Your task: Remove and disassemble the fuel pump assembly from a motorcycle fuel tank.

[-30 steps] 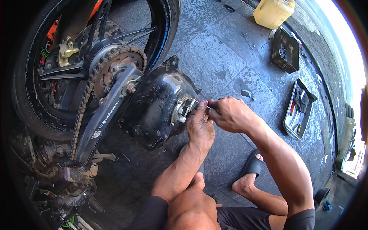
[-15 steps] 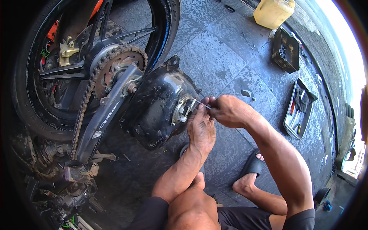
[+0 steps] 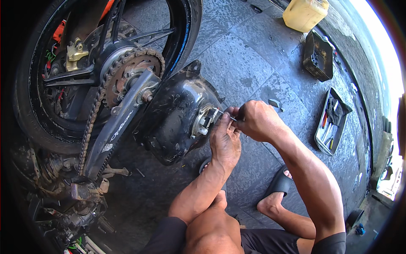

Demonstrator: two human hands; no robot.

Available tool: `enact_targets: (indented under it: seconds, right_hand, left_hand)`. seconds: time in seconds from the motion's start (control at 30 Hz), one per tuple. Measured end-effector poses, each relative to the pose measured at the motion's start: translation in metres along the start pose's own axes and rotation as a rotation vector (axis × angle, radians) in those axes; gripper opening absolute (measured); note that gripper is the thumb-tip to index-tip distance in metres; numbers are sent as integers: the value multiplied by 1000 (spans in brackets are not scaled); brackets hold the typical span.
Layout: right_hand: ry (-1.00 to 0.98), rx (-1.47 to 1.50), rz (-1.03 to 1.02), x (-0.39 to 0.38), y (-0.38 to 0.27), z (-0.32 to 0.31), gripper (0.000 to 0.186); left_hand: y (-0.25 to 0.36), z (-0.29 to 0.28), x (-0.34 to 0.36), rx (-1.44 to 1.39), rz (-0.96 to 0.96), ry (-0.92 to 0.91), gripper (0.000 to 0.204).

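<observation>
At centre frame, your left hand [image 3: 226,146] and right hand [image 3: 261,119] pinch a thin, silvery rod [image 3: 233,119] beside a scuffed, glossy black tank [image 3: 169,116].

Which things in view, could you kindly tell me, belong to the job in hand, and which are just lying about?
Seemingly in use:
- thin metal rod, at the left hand and right hand
- black tank
- its metal-and-white fitting

Apparently just lying about:
- yellow jerrycan
- dark open box
- tool tray
</observation>
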State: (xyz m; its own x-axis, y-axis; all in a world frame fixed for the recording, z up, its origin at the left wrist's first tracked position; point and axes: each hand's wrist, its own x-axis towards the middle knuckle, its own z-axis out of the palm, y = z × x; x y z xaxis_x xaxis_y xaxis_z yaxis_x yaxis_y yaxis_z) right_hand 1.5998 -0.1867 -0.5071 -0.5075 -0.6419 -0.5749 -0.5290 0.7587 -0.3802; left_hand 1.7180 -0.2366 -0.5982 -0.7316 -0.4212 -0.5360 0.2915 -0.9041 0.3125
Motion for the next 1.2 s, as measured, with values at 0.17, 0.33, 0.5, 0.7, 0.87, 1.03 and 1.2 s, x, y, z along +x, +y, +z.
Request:
enact_targets:
  seconds: [0.17, 0.33, 0.5, 0.7, 0.87, 1.03, 1.2]
  right_hand:
    - [52, 43, -41, -1, -2, 9, 35]
    - [77, 100, -29, 5, 8, 17, 33]
    - [253, -25, -62, -14, 9, 23, 28]
    - [261, 165, -47, -50, -7, 2, 26]
    - [237, 338, -168, -45, -29, 10, 28]
    - [131, 265, -119, -36, -29, 6, 30]
    - [162, 417, -152, -30, -26, 12, 28]
  left_hand:
    - [2, -14, 6, 99, 4, -22, 25]
    - [3, -2, 6, 21, 16, -62, 28]
    - [6, -7, 12, -169, -36, 6, 24]
    - [-1, -21, 9, -89, -61, 55, 24]
    - [-4, -23, -10, 196, 25, -60, 26]
    - [10, -10, -30, -96, -74, 78, 24]
    - [16, -3, -37, 31, 7, 7, 35]
